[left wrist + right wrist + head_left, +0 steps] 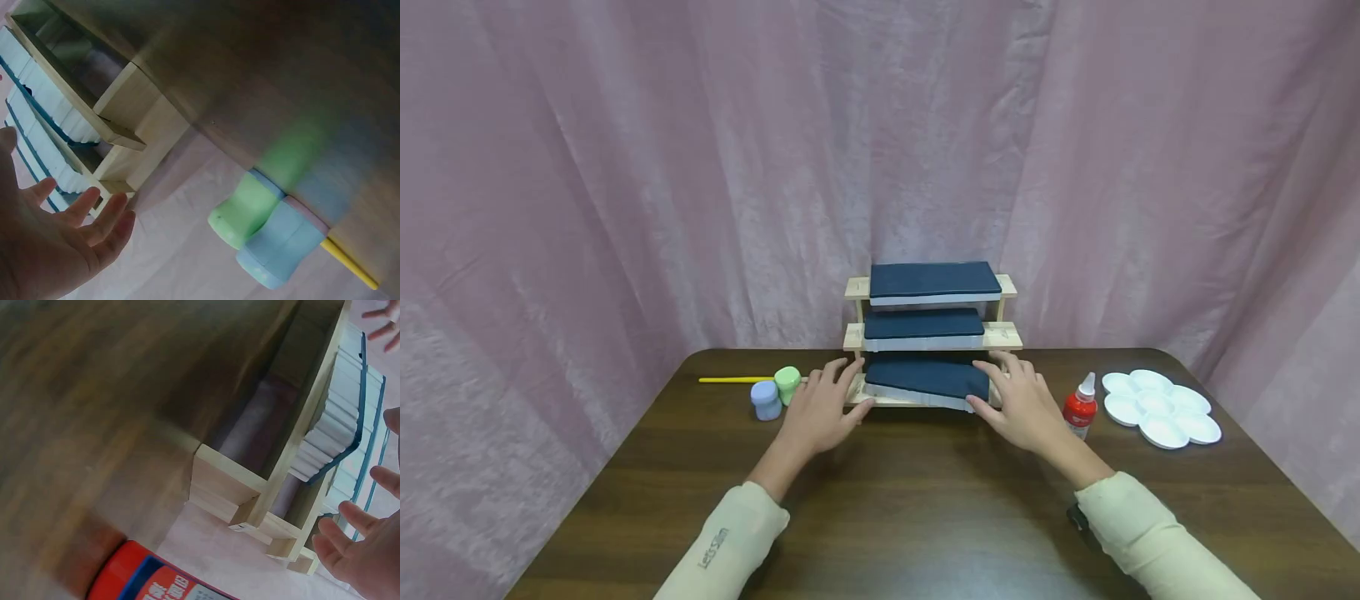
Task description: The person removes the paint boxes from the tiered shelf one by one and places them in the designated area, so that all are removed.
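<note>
Wooden three-tier rack standing mid-worktop, carrying three navy, flat, rectangular blocks; lowest block lying askew, long axis running left to right, sitting directly between both hands. Left hand resting at its left end, fingers straight and relaxed, gripping nothing; right hand flanking the right end likewise, equally near. Lying beside: green jar, blue jar, yellow stick, red glue bottle, white palette.
</note>
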`<action>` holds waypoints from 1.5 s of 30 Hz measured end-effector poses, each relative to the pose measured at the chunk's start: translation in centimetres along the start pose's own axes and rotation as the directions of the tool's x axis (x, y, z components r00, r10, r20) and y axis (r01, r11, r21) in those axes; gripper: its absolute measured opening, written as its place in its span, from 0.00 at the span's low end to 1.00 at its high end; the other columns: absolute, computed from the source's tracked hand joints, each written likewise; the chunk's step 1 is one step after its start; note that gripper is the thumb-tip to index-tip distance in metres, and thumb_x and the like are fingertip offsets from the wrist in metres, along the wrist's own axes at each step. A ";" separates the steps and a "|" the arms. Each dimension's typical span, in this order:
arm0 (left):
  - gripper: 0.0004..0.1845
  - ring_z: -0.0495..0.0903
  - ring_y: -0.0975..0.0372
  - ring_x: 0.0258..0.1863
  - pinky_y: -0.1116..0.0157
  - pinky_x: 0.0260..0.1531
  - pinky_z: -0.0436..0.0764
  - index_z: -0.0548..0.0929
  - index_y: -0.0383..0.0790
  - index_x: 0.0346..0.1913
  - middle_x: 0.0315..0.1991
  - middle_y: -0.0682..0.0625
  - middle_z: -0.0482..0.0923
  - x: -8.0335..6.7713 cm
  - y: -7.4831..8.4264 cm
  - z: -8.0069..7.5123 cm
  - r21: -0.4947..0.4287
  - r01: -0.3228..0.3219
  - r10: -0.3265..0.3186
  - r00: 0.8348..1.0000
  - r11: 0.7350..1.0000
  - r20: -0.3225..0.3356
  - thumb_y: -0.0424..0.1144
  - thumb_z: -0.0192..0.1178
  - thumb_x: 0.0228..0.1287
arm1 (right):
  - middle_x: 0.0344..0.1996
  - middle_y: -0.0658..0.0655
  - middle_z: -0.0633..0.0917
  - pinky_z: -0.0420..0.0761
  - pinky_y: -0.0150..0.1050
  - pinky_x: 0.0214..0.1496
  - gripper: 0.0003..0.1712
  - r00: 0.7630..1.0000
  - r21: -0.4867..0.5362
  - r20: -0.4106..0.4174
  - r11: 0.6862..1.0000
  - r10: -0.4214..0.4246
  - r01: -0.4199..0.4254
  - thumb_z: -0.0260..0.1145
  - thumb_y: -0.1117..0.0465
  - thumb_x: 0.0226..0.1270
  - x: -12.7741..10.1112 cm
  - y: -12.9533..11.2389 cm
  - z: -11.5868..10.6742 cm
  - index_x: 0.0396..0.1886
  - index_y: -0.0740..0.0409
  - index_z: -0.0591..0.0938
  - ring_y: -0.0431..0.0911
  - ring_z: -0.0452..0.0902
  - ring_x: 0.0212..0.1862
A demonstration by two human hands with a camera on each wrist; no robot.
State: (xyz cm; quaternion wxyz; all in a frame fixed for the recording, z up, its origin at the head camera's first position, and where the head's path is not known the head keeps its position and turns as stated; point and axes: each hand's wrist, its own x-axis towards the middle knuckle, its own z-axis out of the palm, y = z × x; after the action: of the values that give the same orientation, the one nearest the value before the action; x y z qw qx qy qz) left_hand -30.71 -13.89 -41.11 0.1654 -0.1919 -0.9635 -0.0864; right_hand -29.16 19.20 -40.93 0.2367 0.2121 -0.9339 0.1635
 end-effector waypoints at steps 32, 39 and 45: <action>0.27 0.76 0.51 0.60 0.45 0.46 0.79 0.79 0.48 0.62 0.66 0.47 0.70 1.2 -2.1 1.1 -0.209 0.129 -0.080 0.970 0.969 0.228 0.53 0.68 0.62 | 0.65 0.71 0.66 0.62 0.63 0.61 0.29 0.979 0.347 -0.028 0.921 0.201 -0.179 0.65 0.52 0.70 6.3 0.0 -1.9 0.63 0.65 0.74 0.66 0.56 0.65; 0.23 0.74 0.51 0.62 0.48 0.54 0.76 0.81 0.48 0.59 0.65 0.46 0.71 2.0 -2.1 1.3 -0.266 0.140 -0.078 0.970 0.954 0.231 0.50 0.67 0.64 | 0.63 0.73 0.68 0.60 0.61 0.61 0.30 0.959 0.399 -0.062 0.888 0.276 -0.229 0.64 0.53 0.70 7.8 0.8 -2.0 0.64 0.68 0.72 0.66 0.59 0.63; 0.23 0.73 0.50 0.62 0.50 0.59 0.73 0.82 0.46 0.59 0.63 0.45 0.72 2.6 -2.1 1.2 -0.279 0.159 -0.091 0.966 0.947 0.242 0.50 0.68 0.63 | 0.61 0.74 0.71 0.57 0.64 0.65 0.35 0.949 0.422 -0.040 0.866 0.314 -0.269 0.62 0.52 0.72 8.9 1.1 -2.2 0.71 0.65 0.65 0.65 0.63 0.63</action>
State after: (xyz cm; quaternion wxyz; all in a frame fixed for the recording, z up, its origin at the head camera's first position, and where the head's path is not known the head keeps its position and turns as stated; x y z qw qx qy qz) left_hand -34.13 -14.68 -41.53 0.0183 -0.1615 -0.9625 -0.2173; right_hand -35.97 18.21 -34.79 0.2090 0.1043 -0.8858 0.4011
